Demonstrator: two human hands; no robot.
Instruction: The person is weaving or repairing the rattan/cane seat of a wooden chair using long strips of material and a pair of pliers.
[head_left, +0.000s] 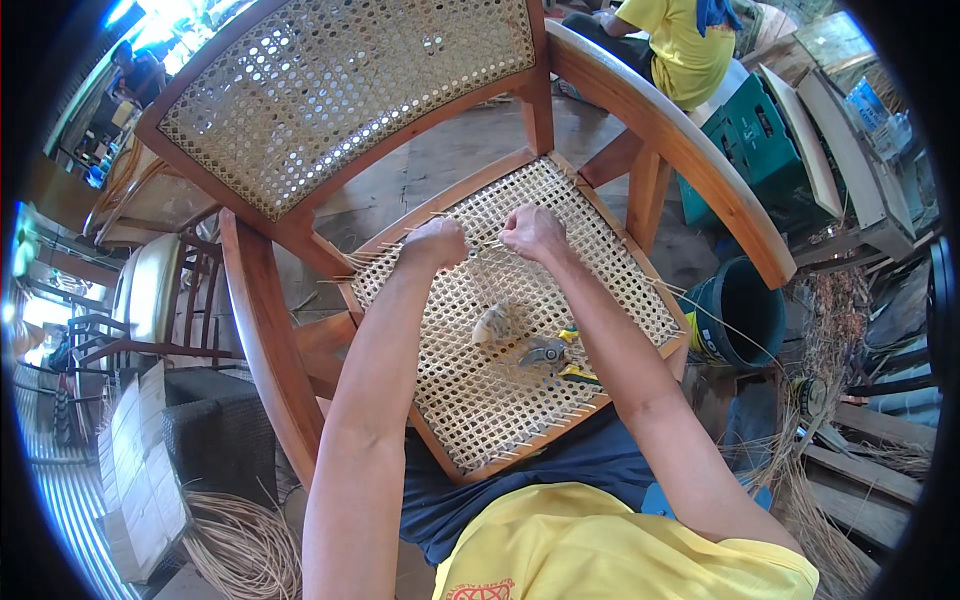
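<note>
A wooden armchair with a woven cane seat (480,400) stands in front of me, loose strand ends sticking out along the seat's edges. Over the seat's far left part, my left hand (437,243) is closed in a fist around a thin cane strand. My right hand (533,232) pinches a cane strand just to its right, fingers closed; a short pale length shows between the hands. Pruning shears (545,351) with yellow and black handles lie on the seat, below my right wrist. Beside them rests a small pale wad (493,325), its material unclear.
The chair's cane back (350,90) rises beyond the seat, with curved wooden arms (690,130) on both sides. A dark bucket (745,310) and green crates (755,150) stand right. Coiled cane (245,545) lies lower left. A person in yellow (690,50) sits behind the chair.
</note>
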